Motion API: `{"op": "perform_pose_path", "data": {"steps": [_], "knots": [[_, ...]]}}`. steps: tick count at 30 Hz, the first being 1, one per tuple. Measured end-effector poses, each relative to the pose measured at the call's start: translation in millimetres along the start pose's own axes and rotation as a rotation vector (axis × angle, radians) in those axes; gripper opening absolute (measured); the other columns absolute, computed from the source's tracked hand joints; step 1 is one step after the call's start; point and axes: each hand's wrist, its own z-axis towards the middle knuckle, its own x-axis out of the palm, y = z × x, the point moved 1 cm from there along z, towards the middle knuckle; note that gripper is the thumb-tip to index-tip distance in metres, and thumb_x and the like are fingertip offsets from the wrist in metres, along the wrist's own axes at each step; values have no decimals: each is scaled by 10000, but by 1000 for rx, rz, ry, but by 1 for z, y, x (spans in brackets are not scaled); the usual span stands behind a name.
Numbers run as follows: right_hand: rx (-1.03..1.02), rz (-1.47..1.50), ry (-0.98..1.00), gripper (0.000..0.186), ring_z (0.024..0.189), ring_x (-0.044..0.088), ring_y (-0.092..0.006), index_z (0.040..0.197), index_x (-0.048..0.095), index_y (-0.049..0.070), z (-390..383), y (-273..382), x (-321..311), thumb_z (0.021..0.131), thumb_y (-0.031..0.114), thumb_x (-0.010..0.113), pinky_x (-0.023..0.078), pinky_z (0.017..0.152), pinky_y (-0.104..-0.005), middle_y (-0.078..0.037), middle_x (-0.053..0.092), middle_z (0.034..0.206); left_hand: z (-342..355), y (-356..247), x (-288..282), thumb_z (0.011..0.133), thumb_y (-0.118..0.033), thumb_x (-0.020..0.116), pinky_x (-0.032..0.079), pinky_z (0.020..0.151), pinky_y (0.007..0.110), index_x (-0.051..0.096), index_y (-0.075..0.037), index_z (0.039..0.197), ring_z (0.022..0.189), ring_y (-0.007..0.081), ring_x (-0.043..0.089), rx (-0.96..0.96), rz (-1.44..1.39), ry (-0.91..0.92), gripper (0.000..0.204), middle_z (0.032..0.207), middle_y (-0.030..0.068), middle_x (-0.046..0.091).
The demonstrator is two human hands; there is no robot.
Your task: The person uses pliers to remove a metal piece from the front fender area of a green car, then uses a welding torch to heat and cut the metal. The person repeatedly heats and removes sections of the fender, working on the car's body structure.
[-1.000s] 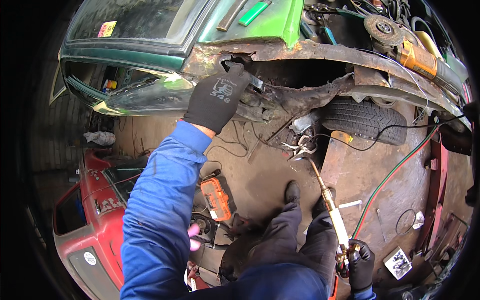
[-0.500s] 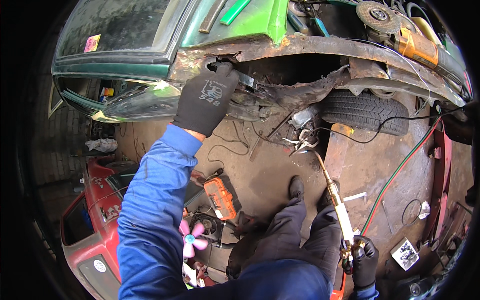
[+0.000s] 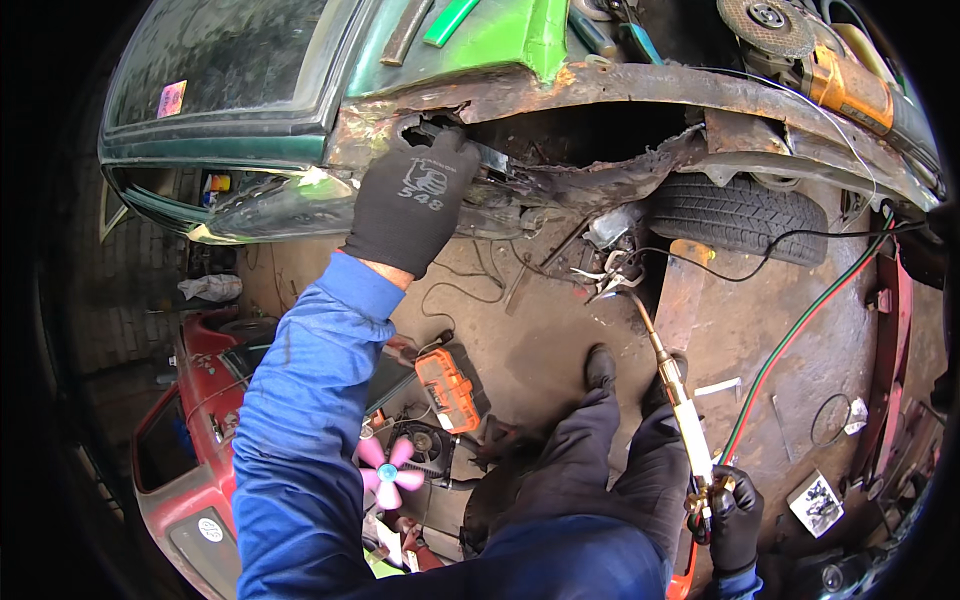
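My left hand point(image 3: 415, 200), in a black glove, is closed at the torn, rusty edge of a green car's body point(image 3: 350, 135). A small shiny strip of sheet metal point(image 3: 493, 158) juts out past its fingers, against the ragged opening; the fingertips are partly hidden. Low on the right, my gloved right hand point(image 3: 738, 515) is wrapped round the valve end of a gas torch point(image 3: 690, 430). The torch's copper tube points up and away toward locking pliers point(image 3: 605, 277) near the wheel. No flame shows at its tip.
An angle grinder point(image 3: 845, 85) lies on the bodywork at far right, above a tyre point(image 3: 740, 215). Red and green hoses point(image 3: 790, 345) and a black cable cross the right side. An orange case point(image 3: 448, 390), pink fan point(image 3: 390, 472) and red car body point(image 3: 200, 440) stand at left.
The view has shifted slightly. My left hand stays at the rusty edge with the metal strip, and the torch stays in my right hand, nearly unmoved.
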Motion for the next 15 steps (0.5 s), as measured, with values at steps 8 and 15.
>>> {"op": "perform_pose_path", "data": {"steps": [8, 15], "knots": [[4, -34, 63, 557, 756, 728, -174, 1293, 654, 7, 4, -2, -16, 1073, 511, 742, 546, 584, -295, -122, 759, 991, 2, -4, -7, 921, -87, 678, 607, 769, 465, 702, -123, 1138, 899, 328, 757, 0, -1, 35, 221, 1084, 107, 703], [45, -28, 46, 676, 626, 653, -98, 1279, 687, -38, 7, 12, -20, 1008, 569, 806, 527, 583, -270, -73, 745, 902, 3, -7, -9, 927, -106, 687, 612, 758, 456, 715, -134, 1148, 877, 318, 761, 6, 3, 1, 224, 1050, 99, 701]]}}
